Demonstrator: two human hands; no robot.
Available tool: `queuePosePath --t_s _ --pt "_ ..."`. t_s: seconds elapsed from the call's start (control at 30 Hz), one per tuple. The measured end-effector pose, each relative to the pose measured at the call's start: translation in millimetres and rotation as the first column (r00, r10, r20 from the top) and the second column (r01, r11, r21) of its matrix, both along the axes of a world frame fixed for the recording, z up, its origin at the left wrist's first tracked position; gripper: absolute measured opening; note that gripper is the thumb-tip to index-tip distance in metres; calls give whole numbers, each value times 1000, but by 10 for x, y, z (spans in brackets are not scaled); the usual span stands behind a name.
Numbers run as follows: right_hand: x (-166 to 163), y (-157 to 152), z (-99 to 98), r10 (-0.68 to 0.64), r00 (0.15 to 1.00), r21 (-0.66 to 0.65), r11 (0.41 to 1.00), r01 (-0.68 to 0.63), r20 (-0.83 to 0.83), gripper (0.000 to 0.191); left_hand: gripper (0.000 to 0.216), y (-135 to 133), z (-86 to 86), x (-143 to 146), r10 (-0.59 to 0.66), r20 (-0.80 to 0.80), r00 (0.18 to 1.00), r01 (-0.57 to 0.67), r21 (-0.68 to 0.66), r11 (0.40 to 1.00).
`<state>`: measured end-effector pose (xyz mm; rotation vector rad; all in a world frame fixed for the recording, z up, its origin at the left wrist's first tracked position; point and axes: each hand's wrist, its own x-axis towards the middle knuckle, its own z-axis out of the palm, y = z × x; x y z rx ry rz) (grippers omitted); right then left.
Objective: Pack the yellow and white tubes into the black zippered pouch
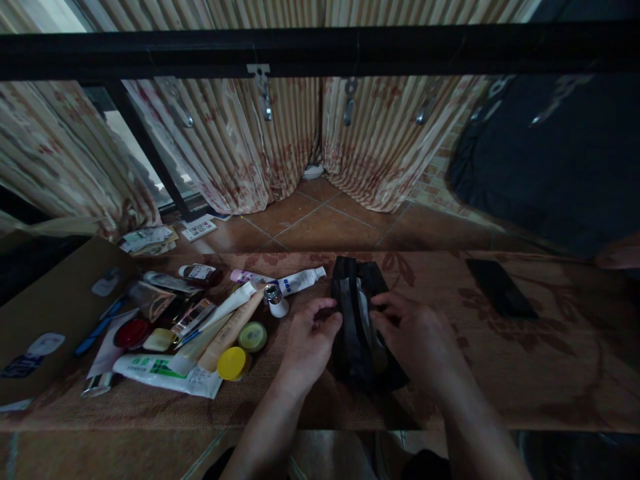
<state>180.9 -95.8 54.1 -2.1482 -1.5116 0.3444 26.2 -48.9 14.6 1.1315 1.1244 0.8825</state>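
A black zippered pouch (353, 360) lies on the cloth-covered bench in front of me, its top parted and something pale showing inside. My left hand (313, 340) pinches the pouch's left edge between thumb and fingers. On the opposite side, my right hand (413, 330) grips the right edge of the opening, fingers bent together. Left of the pouch lie several toiletries: a white-capped tube (303, 280), a small silver-topped bottle (276, 301), a green-lidded jar (253, 337), a yellow-lidded jar (233, 363) and a large white and green tube (165, 373).
A cardboard box (60, 320) stands at the far left. A dark flat rectangular object (501, 288) lies on the bench cloth (560, 380) at right. Behind are curtains (280, 147) and a black rail with hooks. Part of another person's hand (620, 253) shows at the right edge.
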Motion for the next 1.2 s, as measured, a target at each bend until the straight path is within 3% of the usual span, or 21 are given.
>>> queuePosePath --t_s 0.23,0.5,0.63,0.73,0.9,1.0,1.2 --pt "146 -27 34 -93 982 213 969 128 -166 21 26 -2 32 -26 18 -85 996 -15 31 999" --pt "290 -11 -39 -131 984 163 975 150 -121 28 45 3 -71 -53 -64 -335 940 106 108 989" --pt "312 4 -65 -40 995 31 999 43 -93 33 45 -49 47 -23 -165 -446 880 222 78 972" --pt "247 7 -55 39 996 -58 997 -44 -82 35 44 -82 130 -2 -172 -473 864 247 100 964" --pt "139 -6 -52 117 992 -163 979 -124 -54 46 48 -97 95 13 -176 -512 841 275 123 954" --pt "126 -19 -66 141 989 -148 978 -146 -47 50 48 -102 76 26 -166 -516 840 269 130 954" --pt "143 -21 -74 210 947 3 976 -216 -243 45 47 -108 116 26 -207 -461 863 260 53 964"
